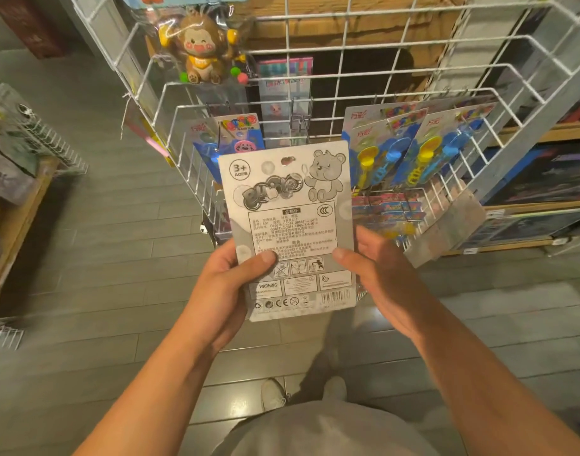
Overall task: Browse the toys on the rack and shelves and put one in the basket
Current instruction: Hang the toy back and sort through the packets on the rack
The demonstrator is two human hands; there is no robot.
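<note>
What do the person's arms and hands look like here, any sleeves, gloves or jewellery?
Both forearms are bare right down to the frame's bottom edge, so no sleeves show. The left hand and right hand wear no gloves, and no rings, watch or bracelets are visible. Fingernails look short and unpainted.

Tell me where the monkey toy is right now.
In the head view the monkey toy hangs in clear packaging at the upper left of the white wire rack, above and left of the grey toy card that both hands hold.
</note>
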